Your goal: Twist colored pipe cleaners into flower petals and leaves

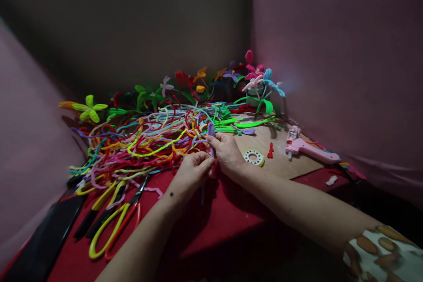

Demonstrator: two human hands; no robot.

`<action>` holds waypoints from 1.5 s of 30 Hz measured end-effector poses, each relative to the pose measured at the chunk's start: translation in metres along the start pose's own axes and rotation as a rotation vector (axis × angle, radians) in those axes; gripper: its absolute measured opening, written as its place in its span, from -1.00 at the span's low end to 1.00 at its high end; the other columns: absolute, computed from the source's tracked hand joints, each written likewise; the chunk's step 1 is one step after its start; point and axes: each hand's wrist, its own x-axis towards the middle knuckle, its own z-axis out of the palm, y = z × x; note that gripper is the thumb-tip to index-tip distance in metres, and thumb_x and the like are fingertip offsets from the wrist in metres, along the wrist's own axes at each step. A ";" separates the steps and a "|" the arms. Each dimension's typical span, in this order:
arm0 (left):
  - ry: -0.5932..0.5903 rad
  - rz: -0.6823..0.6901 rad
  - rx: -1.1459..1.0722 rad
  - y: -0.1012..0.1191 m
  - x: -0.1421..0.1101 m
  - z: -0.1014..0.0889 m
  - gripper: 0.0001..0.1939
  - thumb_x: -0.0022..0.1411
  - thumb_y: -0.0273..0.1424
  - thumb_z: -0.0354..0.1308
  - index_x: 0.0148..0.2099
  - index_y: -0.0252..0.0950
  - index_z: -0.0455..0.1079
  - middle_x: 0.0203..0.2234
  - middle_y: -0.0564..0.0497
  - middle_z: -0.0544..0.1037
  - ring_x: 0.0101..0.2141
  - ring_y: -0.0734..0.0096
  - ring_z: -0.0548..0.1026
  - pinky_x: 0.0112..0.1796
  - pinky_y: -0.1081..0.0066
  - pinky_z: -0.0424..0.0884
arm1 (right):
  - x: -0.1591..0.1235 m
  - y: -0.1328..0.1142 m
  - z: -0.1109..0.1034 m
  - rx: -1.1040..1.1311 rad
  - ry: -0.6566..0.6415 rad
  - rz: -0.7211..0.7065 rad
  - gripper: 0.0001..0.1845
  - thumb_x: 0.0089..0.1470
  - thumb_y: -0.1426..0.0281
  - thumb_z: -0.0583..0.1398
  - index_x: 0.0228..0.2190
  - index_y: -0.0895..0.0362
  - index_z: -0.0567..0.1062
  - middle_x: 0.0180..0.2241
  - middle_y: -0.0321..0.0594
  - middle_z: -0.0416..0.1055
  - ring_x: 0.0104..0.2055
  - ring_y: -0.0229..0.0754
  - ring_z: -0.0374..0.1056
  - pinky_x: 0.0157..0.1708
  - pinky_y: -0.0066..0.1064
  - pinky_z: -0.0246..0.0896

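Between my two hands is a purple pipe cleaner (211,129), bent into a narrow upright loop. My right hand (227,152) pinches it from the right, just below the loop's top. Close beside it, my left hand (192,171) has thumb and fingers pressed together at the lower end of the same pipe cleaner. Where those left fingertips meet, the detail is small and partly hidden. Behind the hands spreads a tangled heap of many-coloured pipe cleaners (155,134).
Scissors (115,229) with yellow and red handles and black-handled pliers (99,207) lie at left. On the board (297,167) at right are a tape roll (246,157) and a pink glue gun (310,149). Pipe-cleaner flowers (254,72) stand along the back.
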 end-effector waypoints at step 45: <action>0.055 0.150 -0.034 -0.003 0.009 -0.016 -0.72 -0.12 -0.33 0.27 -0.39 -0.34 0.28 -0.68 0.16 0.33 -0.73 0.66 0.19 -0.71 0.58 0.06 | -0.003 -0.006 0.002 0.303 -0.116 0.227 -0.74 -0.23 0.36 0.26 -0.71 0.20 0.29 -0.76 -0.40 0.21 -0.72 -0.44 0.03 -0.65 -0.51 -0.17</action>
